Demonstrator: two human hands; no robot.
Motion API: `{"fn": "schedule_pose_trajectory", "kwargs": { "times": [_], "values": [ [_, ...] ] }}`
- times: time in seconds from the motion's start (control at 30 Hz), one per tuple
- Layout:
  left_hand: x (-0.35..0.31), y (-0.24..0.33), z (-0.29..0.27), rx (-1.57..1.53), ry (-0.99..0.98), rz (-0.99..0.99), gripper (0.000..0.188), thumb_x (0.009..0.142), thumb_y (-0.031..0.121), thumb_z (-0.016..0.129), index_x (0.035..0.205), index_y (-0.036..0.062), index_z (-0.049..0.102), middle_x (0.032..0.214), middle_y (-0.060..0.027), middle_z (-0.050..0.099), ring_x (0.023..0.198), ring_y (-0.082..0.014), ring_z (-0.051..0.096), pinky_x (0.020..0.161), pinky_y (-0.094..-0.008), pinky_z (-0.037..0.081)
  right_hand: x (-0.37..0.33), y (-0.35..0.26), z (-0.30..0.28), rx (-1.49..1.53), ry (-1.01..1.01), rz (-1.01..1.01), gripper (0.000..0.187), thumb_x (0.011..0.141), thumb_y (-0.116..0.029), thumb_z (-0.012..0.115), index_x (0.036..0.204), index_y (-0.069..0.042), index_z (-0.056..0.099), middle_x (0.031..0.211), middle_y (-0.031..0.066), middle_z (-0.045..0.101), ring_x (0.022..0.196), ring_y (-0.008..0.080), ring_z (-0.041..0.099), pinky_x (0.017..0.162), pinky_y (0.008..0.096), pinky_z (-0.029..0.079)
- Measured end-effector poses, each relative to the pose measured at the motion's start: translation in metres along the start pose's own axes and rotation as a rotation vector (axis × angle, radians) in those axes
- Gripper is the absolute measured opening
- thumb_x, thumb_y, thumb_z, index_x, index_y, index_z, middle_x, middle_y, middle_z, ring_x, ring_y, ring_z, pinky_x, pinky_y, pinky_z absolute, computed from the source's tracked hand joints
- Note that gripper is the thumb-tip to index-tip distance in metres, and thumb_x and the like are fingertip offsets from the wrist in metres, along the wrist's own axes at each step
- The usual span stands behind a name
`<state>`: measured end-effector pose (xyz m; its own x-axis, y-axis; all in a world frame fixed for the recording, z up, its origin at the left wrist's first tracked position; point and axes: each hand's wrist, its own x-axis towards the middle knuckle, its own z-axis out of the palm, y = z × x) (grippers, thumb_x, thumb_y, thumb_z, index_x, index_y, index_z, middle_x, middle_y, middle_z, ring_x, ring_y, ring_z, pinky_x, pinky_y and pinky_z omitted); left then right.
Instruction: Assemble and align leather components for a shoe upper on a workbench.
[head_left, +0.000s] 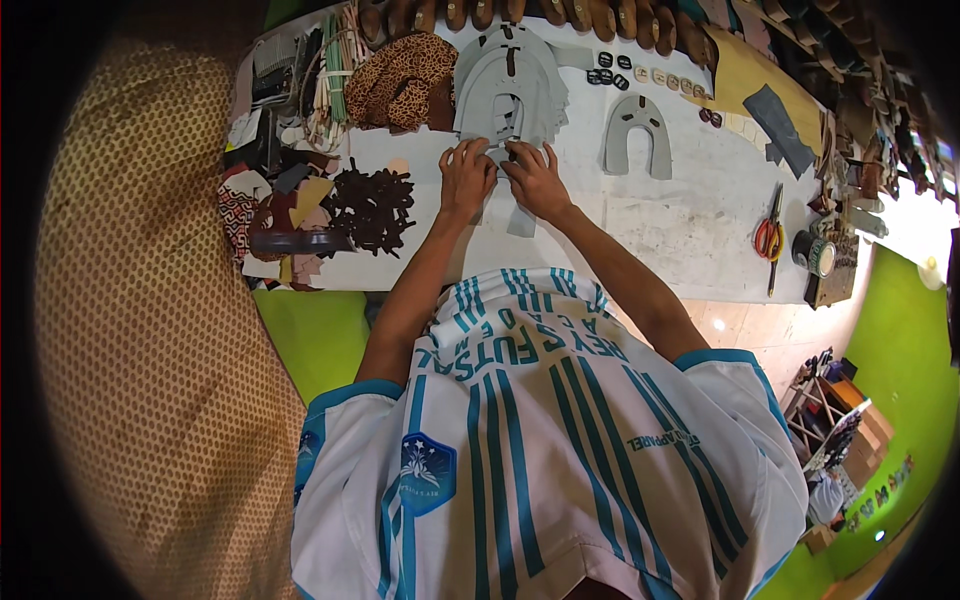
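Note:
My left hand and my right hand are close together at the near end of a stack of grey U-shaped shoe-upper pieces. The fingers of both hands are bent and pinch a small grey piece between them; its exact shape is mostly covered by the fingers. Below the hands, a grey flap lies on the white tabletop. Farther right rests a separate grey U-shaped piece with small dark tabs on it.
Dark buckles and pale ones lie at the back, below a row of brown shoe lasts. Left are leopard-print pieces and a dark strap pile. Scissors and a can sit right.

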<state>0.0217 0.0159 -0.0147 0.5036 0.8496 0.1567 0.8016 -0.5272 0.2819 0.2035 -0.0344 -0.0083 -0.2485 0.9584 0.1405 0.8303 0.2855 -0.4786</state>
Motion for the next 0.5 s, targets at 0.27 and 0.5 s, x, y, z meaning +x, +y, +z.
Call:
{"fn": "schedule_pose_trajectory", "kwargs": {
  "times": [0.27, 0.5],
  "values": [
    [-0.0015, 0.0042, 0.0002, -0.075, 0.028, -0.020, 0.013, 0.091, 0.024, 0.069, 0.095, 0.0124, 0.071, 0.133, 0.0011, 0.055, 0.131, -0.0205, 0.045, 0.110, -0.0468, 0.026, -0.0003, 0.0000, 0.0033, 0.004, 0.020, 0.004, 0.029, 0.089, -0.012, 0.065, 0.117, -0.012, 0.067, 0.145, 0.0088, 0.048, 0.141, 0.0252, 0.040, 0.118, 0.0594, 0.020],
    [-0.0081, 0.0016, -0.0045, -0.075, -0.007, -0.038, 0.017, 0.090, 0.025, 0.072, 0.101, 0.0128, 0.071, 0.137, -0.0012, 0.053, 0.132, -0.0229, 0.043, 0.110, -0.0470, 0.025, 0.0075, 0.0028, 0.0018, -0.016, 0.029, 0.029, 0.021, 0.090, -0.018, 0.066, 0.109, -0.013, 0.072, 0.145, 0.0077, 0.049, 0.142, 0.0237, 0.038, 0.119, 0.0611, 0.019]
  ]
}}
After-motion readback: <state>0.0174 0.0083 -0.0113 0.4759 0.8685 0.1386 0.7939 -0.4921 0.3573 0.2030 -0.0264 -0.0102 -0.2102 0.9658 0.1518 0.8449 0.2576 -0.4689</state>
